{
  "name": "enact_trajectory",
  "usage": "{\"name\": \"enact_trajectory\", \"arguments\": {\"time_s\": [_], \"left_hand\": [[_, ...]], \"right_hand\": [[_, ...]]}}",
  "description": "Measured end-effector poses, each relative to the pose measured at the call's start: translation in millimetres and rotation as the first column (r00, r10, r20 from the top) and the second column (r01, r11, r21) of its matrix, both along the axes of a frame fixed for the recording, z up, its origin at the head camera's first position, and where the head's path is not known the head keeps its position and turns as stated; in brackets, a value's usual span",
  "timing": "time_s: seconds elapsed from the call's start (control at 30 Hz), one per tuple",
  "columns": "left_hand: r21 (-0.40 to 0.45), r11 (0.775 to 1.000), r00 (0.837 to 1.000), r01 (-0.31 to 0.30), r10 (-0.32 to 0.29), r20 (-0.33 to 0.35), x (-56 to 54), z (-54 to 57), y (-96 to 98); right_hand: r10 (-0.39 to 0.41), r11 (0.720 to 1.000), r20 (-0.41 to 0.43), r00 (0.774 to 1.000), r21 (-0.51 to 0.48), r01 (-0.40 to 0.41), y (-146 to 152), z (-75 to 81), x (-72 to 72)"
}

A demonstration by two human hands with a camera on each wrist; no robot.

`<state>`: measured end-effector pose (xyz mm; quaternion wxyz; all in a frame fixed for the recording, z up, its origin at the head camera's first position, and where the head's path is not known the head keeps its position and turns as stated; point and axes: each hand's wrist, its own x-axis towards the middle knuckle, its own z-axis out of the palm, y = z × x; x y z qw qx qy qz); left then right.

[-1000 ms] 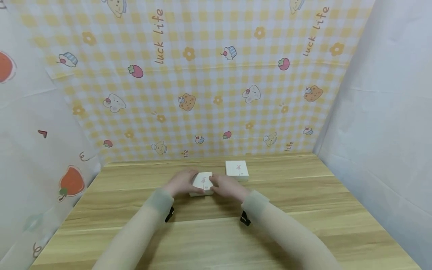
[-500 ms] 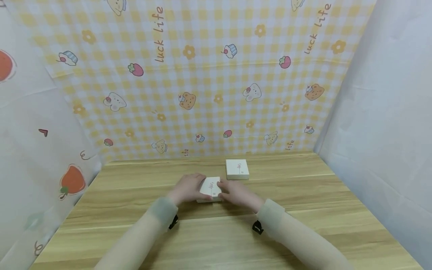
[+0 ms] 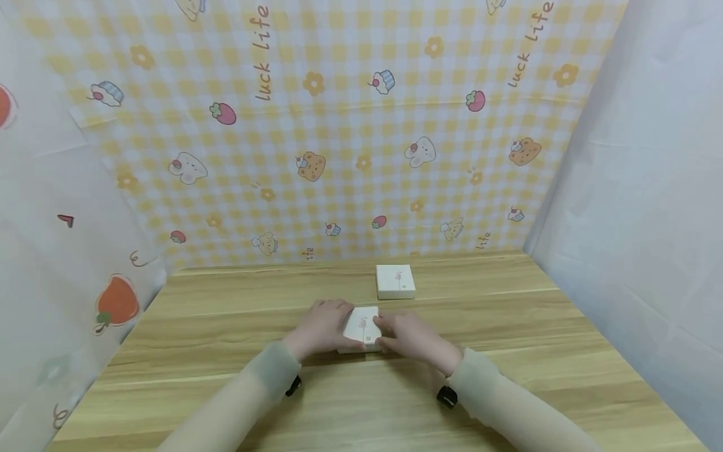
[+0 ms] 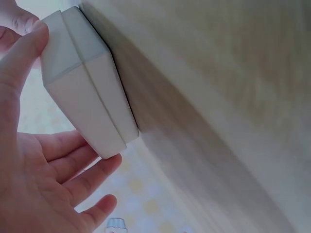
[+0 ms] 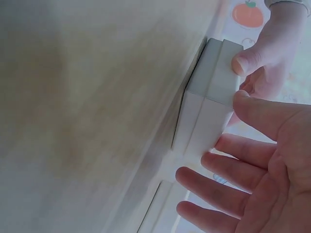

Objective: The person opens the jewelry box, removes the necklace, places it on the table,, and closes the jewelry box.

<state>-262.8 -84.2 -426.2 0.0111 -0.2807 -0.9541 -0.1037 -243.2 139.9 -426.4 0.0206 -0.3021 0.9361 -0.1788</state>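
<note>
A small white box lay between the person's two hands near the middle of the wooden table, its printed top facing up, with a pink drawing and a tiny square mark near one corner. The left hand held it from the left, thumb along the near side and fingers reaching to the far side, the spread just wide enough to span the box. The right hand held the opposite end, thumb at the near corner and the first fingers against the box; in the right wrist view its last two fingers stood out, apart from the box. A thin seam ran around the sides, the upper and lower parts meeting closely. A second box of the same look sat farther back and slightly to the right, well apart from both hands. Pale sleeves covered the forearms, and a black fitting showed under each wrist. Behind the table hung a yellow checked cloth with cartoon prints.
</note>
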Motion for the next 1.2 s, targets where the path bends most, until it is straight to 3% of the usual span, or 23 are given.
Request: {"name": "enact_trajectory", "arguments": {"time_s": [0.33,0.5,0.67,0.87,1.03,1.2], "left_hand": [[0.014,1.0,1.0,0.018,-0.018,-0.019,15.0,-4.6,3.2],[0.014,0.999,0.999,0.035,-0.035,-0.022,19.8,-1.7,6.6],[0.01,1.0,1.0,0.028,-0.028,-0.01,20.0,-1.7,7.2],[0.004,0.999,0.999,0.033,-0.033,0.0,18.1,-2.0,8.3],[0.008,0.999,0.999,0.034,-0.035,0.022,17.1,-0.4,9.6],[0.004,0.999,0.999,0.036,-0.036,0.036,16.5,1.4,9.3]], "right_hand": [[0.006,1.0,-0.029,1.0,0.0,-0.006,6.2,-0.3,16.6],[0.012,0.999,0.003,1.0,-0.044,-0.012,11.3,0.9,21.3],[0.008,0.986,0.16,0.987,-0.164,0.019,15.6,0.0,12.5],[0.053,0.975,0.34,0.939,-0.219,0.024,18.2,-3.1,-4.8],[0.062,0.977,0.388,0.92,-0.212,0.024,16.6,-6.2,-9.9],[0.075,0.981,0.345,0.936,-0.194,-0.007,12.9,-10.6,-11.0]]}}
